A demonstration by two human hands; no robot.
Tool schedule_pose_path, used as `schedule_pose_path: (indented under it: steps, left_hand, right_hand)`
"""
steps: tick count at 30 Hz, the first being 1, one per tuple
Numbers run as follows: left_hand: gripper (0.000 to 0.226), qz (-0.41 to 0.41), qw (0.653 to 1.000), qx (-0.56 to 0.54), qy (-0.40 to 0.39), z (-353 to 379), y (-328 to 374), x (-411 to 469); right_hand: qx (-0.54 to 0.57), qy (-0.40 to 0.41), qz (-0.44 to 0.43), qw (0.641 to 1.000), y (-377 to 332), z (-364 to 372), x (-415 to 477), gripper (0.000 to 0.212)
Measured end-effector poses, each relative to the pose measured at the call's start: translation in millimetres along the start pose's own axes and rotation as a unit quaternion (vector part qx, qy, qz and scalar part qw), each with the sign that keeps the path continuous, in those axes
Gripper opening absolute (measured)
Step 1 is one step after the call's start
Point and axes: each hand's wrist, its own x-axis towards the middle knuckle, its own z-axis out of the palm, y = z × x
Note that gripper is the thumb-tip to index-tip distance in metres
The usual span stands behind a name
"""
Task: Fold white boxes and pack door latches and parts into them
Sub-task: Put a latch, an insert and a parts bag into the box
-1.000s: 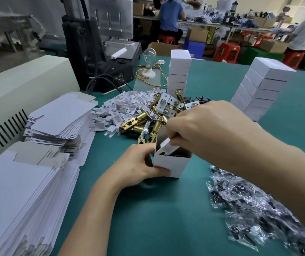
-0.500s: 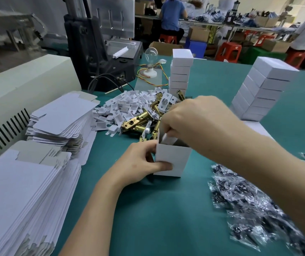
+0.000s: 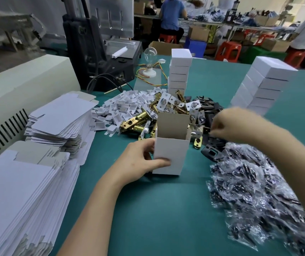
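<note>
A white box (image 3: 174, 154) stands upright on the green table (image 3: 157, 209) with its top flap raised. My left hand (image 3: 142, 159) grips its left side, thumb across the front. My right hand (image 3: 235, 124) hovers blurred over the dark plates (image 3: 211, 152) to the right of the box, fingers curled; whether it holds a part cannot be made out. Behind the box lies a pile of brass door latches (image 3: 135, 122) and small white inserts (image 3: 122, 106).
Flat box blanks (image 3: 59, 122) are stacked at the left, a second stack (image 3: 18, 200) nearer me. Clear bags of dark screws (image 3: 259, 196) lie at the right. Two stacks of finished white boxes (image 3: 180, 71) (image 3: 266, 84) stand behind. A machine (image 3: 100, 52) sits at the back left.
My right hand has left the box opening and swung right to the dark plates. The box stays upright in my left hand, its flap now visible.
</note>
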Motion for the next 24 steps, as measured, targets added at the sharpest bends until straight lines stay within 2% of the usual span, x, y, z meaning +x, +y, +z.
schedule_pose_path:
  steps: [1, 3, 6, 12, 15, 17, 20, 24]
  left_hand:
    - [0.038, 0.0, 1.0, 0.002, 0.0, 0.0, 0.1, 0.1]
    - [0.038, 0.001, 1.0, -0.002, 0.002, -0.2, 0.6, -0.4]
    - [0.039, -0.005, 1.0, -0.009, 0.001, 0.5, 2.9, -1.4]
    - [0.051, -0.012, 1.0, -0.004, -0.007, 0.7, 0.0, 0.6]
    - [0.048, -0.009, 1.0, -0.005, -0.004, 0.9, -0.2, 1.0]
    - [0.047, -0.007, 1.0, 0.0, -0.002, 0.5, 0.2, 1.2]
    - [0.047, -0.007, 1.0, 0.004, -0.002, 0.4, -0.5, 1.0]
    - [0.048, -0.01, 1.0, 0.009, -0.001, 0.0, -1.8, 0.9]
  right_hand:
    - [-0.012, -0.045, -0.008, 0.999, -1.2, 12.9, 2.5, 0.027]
    - [-0.041, -0.075, -0.01, 0.996, -6.7, 32.7, 6.0, 0.033]
    - [-0.079, -0.065, 0.006, 0.995, -11.4, 49.1, 9.8, 0.035]
    - [-0.059, -0.061, 0.008, 0.996, -10.9, 52.7, 11.2, 0.043]
    - [-0.041, -0.018, -0.013, 0.999, -8.5, 50.7, 9.1, 0.033]
    - [-0.019, 0.008, -0.015, 1.0, -6.7, 49.7, 8.5, 0.024]
    - [0.042, -0.005, -0.014, 0.999, -1.5, 46.2, 8.7, 0.011]
    - [0.182, 0.049, -0.008, 0.982, 6.8, 29.5, 2.1, 0.015]
